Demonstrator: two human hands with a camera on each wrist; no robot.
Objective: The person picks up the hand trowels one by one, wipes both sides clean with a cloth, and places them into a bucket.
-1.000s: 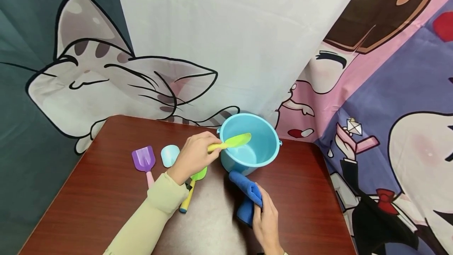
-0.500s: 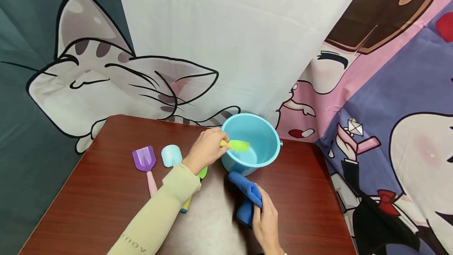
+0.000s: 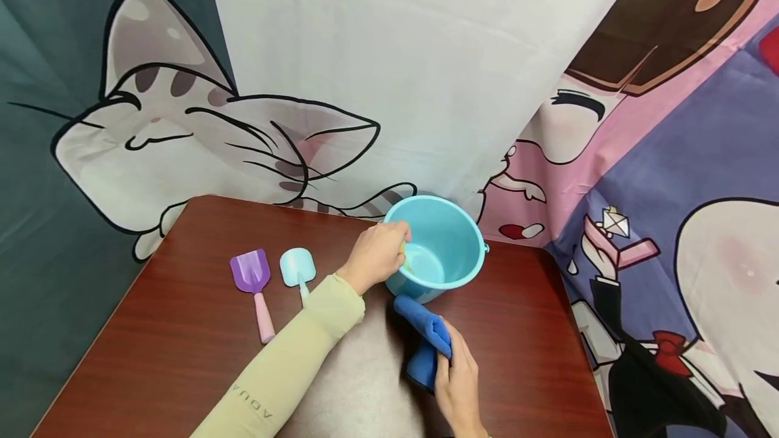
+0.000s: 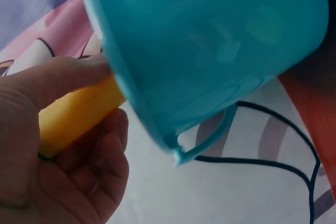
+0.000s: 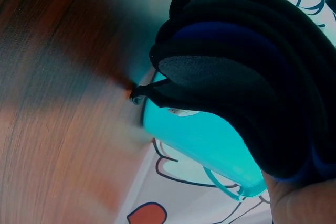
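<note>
Far L, we had the purple shovel (image 3: 250,270) w/ pink handle lying flat on the table (image 3: 182,336), outside the bucket, no hand on it. Next, the lt-blue shovel (image 3: 297,266), also on the table & untouched, its lower handle hidden by the sleeve (image 3: 292,370); we couldn't see what else lay under that arm. Mid: L hand (image 3: 377,257) gripped the yellow-handled tool (image 4: 81,114), thumb on top, fingers curled under, right at the near-left rim of the bucket (image 3: 465,228). Only a sliver of green showed inside the rim in head view, so we couldn't tell how deep the tip sat or if it touched the wall. We judged this tool partway in, not yet let go. Bucket stood upright toward the back edge. Below it, R hand (image 3: 456,377) held the folded blue cloth (image 3: 426,326) btw thumb & fingers, just beside the bucket base, contact unclear. Overall, we'd call it mid-progress: one tool at the bucket, min. two shovels left out, cloth in hand & not set down.
</note>
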